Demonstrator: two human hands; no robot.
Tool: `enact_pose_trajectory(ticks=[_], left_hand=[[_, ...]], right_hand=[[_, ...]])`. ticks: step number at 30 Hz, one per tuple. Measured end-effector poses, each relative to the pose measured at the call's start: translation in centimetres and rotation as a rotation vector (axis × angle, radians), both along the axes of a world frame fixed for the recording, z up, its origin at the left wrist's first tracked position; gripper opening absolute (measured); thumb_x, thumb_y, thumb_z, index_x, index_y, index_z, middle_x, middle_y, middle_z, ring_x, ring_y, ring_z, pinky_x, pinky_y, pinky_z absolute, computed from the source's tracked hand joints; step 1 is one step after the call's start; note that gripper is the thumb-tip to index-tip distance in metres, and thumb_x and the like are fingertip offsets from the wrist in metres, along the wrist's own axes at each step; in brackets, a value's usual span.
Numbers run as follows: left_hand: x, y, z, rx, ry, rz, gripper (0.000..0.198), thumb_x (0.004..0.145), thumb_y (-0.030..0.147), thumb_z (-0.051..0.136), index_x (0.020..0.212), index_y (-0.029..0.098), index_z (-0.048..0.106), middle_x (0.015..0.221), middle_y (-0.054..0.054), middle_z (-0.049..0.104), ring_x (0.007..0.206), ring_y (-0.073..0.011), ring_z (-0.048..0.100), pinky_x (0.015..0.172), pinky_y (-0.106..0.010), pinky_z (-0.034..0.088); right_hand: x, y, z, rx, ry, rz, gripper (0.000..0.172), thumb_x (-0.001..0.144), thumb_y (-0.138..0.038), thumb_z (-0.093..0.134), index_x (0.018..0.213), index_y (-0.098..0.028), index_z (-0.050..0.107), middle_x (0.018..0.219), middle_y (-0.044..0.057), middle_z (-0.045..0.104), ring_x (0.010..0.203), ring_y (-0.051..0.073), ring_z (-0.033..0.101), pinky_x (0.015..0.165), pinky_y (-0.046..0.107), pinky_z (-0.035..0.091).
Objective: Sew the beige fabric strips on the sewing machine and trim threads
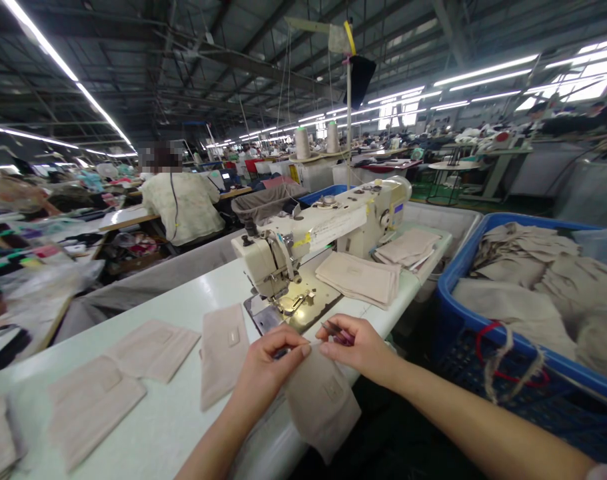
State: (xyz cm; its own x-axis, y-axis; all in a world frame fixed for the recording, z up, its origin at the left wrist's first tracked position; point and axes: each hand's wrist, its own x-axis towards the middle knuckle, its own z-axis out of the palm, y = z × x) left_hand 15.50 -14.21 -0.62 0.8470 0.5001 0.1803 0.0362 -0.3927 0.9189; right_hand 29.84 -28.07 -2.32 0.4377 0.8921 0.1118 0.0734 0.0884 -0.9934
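A beige fabric piece with a small label [323, 397] hangs over the table's front edge, its top edge pinched in both hands. My left hand [270, 363] is closed on its upper left, thumb against fingers. With thumb and forefinger, my right hand [360, 347] grips the same edge, and small dark-tipped thread snips [339, 331] lie within its fingers. Just beyond the hands stands a white sewing machine [303, 243], its metal needle plate [303, 300] close to my fingers. To the left lies another labelled beige piece [226, 353], flat on the table.
More beige pieces [100, 403] lie on the pale green tabletop [183, 413] at left. A beige stack [358, 277] sits by the machine. At right stands a blue basket [446, 287] full of beige fabric. A person [183, 203] sits ahead with their back to me.
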Motion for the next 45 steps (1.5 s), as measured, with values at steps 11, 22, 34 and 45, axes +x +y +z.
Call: enact_pose_trajectory(ticks=[11,22,34,45], left_hand=[[0.3,-0.6,-0.2,-0.065,0.096,0.043,0.017,0.070,0.034,0.073,0.077,0.018,0.073,0.077,-0.004,0.069,0.077,-0.0201,0.063,0.072,-0.028,0.047],[0.5,-1.0,-0.3,-0.057,0.094,0.031,0.018,0.065,0.036,0.075,0.071,0.019,0.070,0.074,-0.002,0.069,0.075,-0.0197,0.061,0.072,-0.028,0.045],[0.5,-1.1,-0.6,-0.011,0.108,0.017,0.022,0.066,0.037,0.074,0.064,0.018,0.062,0.063,0.002,0.057,0.065,-0.0158,0.051,0.061,-0.025,0.037],[0.7,-1.1,-0.9,-0.057,0.112,-0.003,0.021,0.066,0.036,0.075,0.067,0.017,0.065,0.065,0.002,0.058,0.067,-0.0161,0.052,0.062,-0.025,0.038]], right_hand=[[0.5,0.1,-0.1,-0.027,-0.083,-0.024,0.027,0.080,-0.042,0.065,0.081,-0.016,0.058,0.068,-0.002,0.051,0.062,0.013,0.044,0.057,0.025,0.034],[3.5,0.5,5.2,0.064,-0.801,0.218,0.006,0.086,-0.018,0.063,0.089,-0.020,0.069,0.090,0.001,0.064,0.084,0.016,0.059,0.075,0.027,0.040],[2.8,2.1,8.6,-0.096,-1.222,0.419,0.007,0.084,-0.019,0.066,0.086,-0.021,0.073,0.090,0.000,0.068,0.080,0.016,0.062,0.069,0.026,0.038],[3.2,2.8,8.8,-0.098,-1.225,0.487,0.005,0.083,-0.019,0.067,0.086,-0.021,0.070,0.087,-0.001,0.068,0.084,0.017,0.063,0.069,0.025,0.038]])
